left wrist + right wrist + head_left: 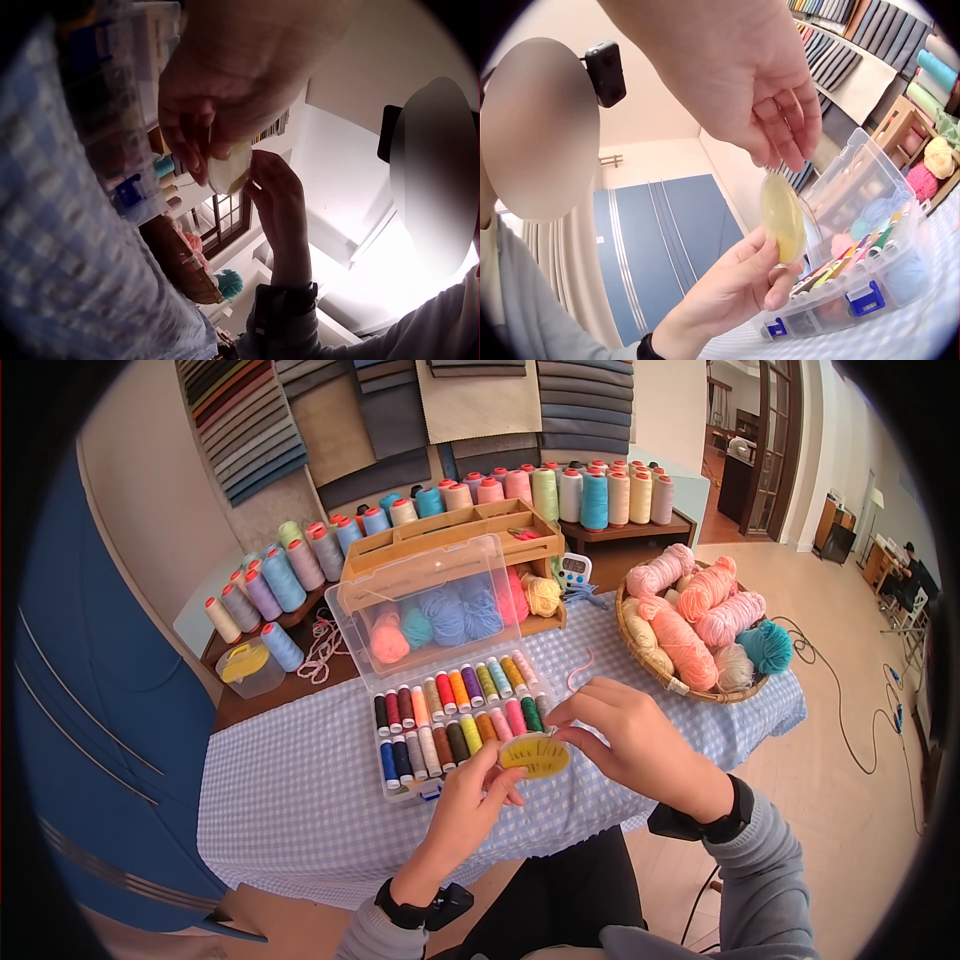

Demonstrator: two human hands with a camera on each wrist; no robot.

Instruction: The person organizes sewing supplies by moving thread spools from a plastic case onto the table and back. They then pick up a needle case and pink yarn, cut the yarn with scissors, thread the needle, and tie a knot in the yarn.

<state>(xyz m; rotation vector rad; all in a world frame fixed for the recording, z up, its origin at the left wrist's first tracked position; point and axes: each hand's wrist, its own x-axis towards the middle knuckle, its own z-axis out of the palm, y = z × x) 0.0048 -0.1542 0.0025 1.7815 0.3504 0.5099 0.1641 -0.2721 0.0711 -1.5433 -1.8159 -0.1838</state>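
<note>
My left hand holds a round, clear-lidded needle case by its near edge, thumb on the face. Several needles lie fanned out over its yellow backing. At the far rim, the thumb and forefinger of my right hand pinch together; any small thing between these fingertips is hidden. In the right wrist view the case stands tilted nearly on edge, right fingertips just at its top. Behind and below it, an opened clear plastic box holds rows of colourful thread spools.
A wicker basket of yarn skeins stands on the right of the checked tablecloth. At the back are a wooden rack and many thread cones. A small clear tub sits left; a timer stands beside the rack.
</note>
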